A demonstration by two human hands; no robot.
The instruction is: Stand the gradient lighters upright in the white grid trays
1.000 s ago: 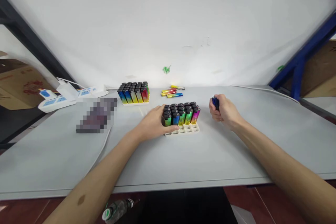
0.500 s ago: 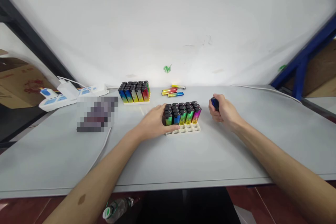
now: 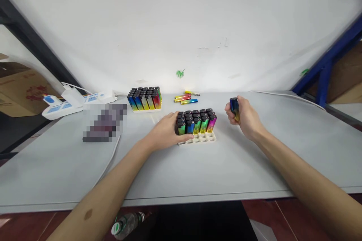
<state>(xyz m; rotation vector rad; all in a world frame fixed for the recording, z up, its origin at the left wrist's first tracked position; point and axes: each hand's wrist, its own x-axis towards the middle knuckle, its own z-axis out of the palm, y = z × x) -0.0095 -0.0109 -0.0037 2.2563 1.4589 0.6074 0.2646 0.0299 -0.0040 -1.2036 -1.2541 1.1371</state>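
Observation:
My left hand [image 3: 166, 132] is wrapped around the left side of a cream lighter tray [image 3: 208, 138], its thumb lying along the front. Several lighters [image 3: 197, 123] with black tops and shiny coloured bodies stand upright in the tray's back rows; the front row of holes shows bare. To the right of the tray, raised over the table, my right hand [image 3: 245, 116] is closed around a blue-and-yellow lighter [image 3: 234, 108]. The fingers cover part of that lighter.
Behind on the left stands a second tray full of lighters [image 3: 144, 99]. Several loose lighters [image 3: 186, 98] lie near the wall. A power strip [image 3: 65, 107], a blurred-out object [image 3: 104, 122] and a white cable [image 3: 111, 156] are at the left. Below the table edge is a plastic bottle [image 3: 128, 226].
My right hand has turned, so more of the lighter's blue and yellow body shows, now more upright. My left hand and the tray have stayed in place.

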